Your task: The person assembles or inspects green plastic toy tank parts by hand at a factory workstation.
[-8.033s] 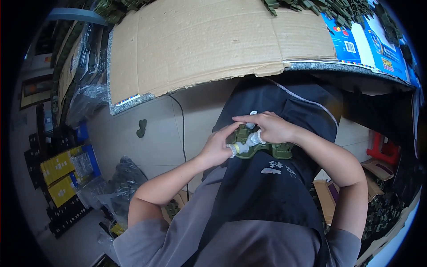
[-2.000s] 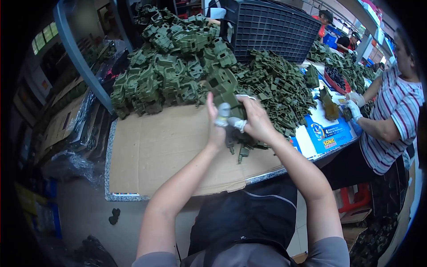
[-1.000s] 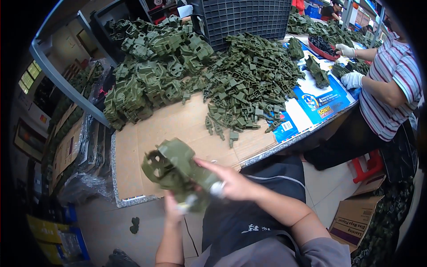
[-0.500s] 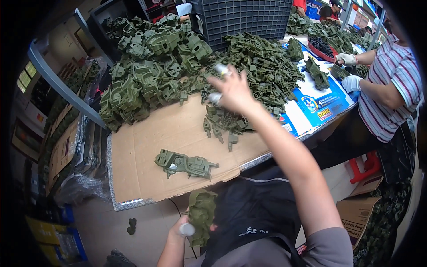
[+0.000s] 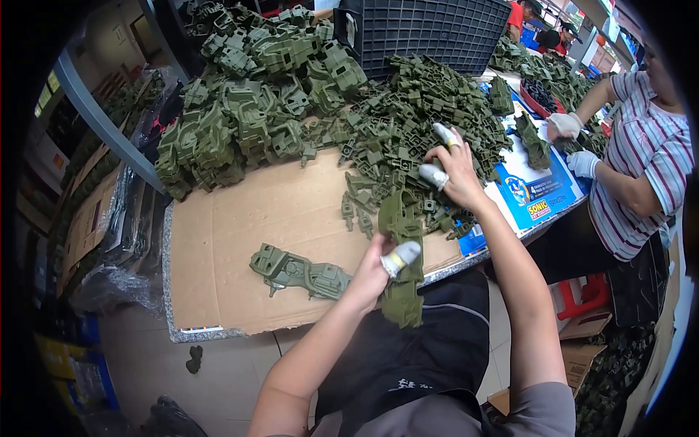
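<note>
My left hand (image 5: 370,275), with a white wrapping on its thumb, is closed round a long olive-green plastic toy vehicle shell (image 5: 405,300) held upright at the table's front edge. My right hand (image 5: 460,175) rests at the near right side of a heap of small green plastic parts (image 5: 429,95). Its white-wrapped thumb and finger are spread apart, and no part shows between them. Left of my left hand, a green toy vehicle body (image 5: 302,274) lies on the cardboard sheet (image 5: 211,240), partly covered by my forearm.
Larger green shells (image 5: 255,109) are piled at the back left, beside a black plastic crate (image 5: 422,33). A grey metal post (image 5: 109,124) rises at the left. On the right, a co-worker in a striped shirt (image 5: 644,160) with white gloves works near a red tray (image 5: 539,98).
My left hand has raised the shell from below the table edge, up and to the right. My right hand has moved right across the heap of small parts.
</note>
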Demonstrator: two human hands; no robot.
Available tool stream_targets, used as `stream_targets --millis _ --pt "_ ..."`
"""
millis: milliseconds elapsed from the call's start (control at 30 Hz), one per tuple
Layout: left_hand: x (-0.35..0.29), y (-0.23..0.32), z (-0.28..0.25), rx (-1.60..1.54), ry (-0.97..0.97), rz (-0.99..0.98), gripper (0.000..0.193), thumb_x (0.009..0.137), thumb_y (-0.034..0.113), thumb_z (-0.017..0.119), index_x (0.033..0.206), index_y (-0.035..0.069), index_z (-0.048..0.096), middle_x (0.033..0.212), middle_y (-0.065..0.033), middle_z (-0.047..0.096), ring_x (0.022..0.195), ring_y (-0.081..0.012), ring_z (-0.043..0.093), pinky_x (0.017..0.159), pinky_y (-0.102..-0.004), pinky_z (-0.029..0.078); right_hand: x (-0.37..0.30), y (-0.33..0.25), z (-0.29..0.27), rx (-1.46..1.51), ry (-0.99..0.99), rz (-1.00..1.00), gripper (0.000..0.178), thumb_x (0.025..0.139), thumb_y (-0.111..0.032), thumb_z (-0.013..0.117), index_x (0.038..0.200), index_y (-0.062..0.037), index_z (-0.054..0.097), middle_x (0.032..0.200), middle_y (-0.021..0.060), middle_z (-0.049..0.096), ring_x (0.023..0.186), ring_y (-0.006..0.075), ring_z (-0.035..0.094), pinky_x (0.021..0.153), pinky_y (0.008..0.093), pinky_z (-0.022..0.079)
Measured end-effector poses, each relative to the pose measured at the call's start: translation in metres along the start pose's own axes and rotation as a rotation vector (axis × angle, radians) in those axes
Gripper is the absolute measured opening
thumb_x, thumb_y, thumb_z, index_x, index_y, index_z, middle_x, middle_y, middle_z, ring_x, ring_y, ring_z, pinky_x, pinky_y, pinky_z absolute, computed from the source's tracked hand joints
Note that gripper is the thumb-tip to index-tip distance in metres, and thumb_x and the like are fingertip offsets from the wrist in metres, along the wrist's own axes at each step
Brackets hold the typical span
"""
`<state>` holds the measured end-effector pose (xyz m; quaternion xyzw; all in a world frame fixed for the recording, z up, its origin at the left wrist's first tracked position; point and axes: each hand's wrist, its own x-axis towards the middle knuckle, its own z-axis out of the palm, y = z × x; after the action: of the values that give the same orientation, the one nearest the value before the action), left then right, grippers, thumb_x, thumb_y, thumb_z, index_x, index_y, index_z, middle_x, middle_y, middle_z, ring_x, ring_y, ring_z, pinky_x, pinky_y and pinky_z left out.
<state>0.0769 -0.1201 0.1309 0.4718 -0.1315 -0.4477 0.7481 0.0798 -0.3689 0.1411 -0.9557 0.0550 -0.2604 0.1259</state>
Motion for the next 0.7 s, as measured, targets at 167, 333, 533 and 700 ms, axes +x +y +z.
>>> stream_targets --millis 167,333,533,700 --pt "-0.026 0.004 0.000 -0.036 0.018 0.012 0.059 0.081 0.004 0.061 0.131 0.006 0.030 0.116 -0.0095 0.049 0.103 -0.0160 0.052 0.085 -0.0279 0.045 -0.027 -0.011 -0.021 -0.055 0.030 -0.077 0.043 0.075 -0.019 0.064 0.115 -0.0122 0.049 0.137 0.0191 0.030 0.132 0.0375 0.017 0.106 0.0515 0.015" --pt "-0.079 -0.007 -0.044 0.024 -0.201 0.169 0.088 0.074 0.006 0.066 0.142 0.011 0.011 0.134 -0.0098 0.036 0.119 -0.0234 0.042 0.089 -0.0343 0.044 -0.103 -0.032 -0.045 0.042 0.090 0.018 0.033 0.071 -0.007 0.064 0.104 -0.0091 0.057 0.105 0.0145 0.053 0.097 0.0338 0.050 0.087 0.0405 0.041" --pt "-0.103 -0.041 -0.064 0.056 -0.312 -0.342 0.074 0.083 0.022 0.059 0.142 0.008 0.016 0.141 -0.0101 0.028 0.126 -0.0183 0.033 0.101 -0.0320 0.031 -0.123 -0.023 -0.028 -0.010 0.050 -0.004 0.021 0.075 -0.008 0.062 0.095 -0.0065 0.058 0.094 0.0147 0.054 0.087 0.0327 0.054 0.075 0.0374 0.046" --pt "-0.103 -0.089 -0.087 -0.005 -0.279 -0.438 0.069 0.082 0.032 0.062 0.137 0.008 0.029 0.121 -0.0116 0.049 0.102 -0.0212 0.055 0.077 -0.0356 0.053 -0.114 -0.018 -0.020 0.050 0.097 0.057 0.022 0.070 -0.004 0.064 0.090 -0.0122 0.061 0.097 0.0146 0.053 0.092 0.0324 0.052 0.076 0.0386 0.044"
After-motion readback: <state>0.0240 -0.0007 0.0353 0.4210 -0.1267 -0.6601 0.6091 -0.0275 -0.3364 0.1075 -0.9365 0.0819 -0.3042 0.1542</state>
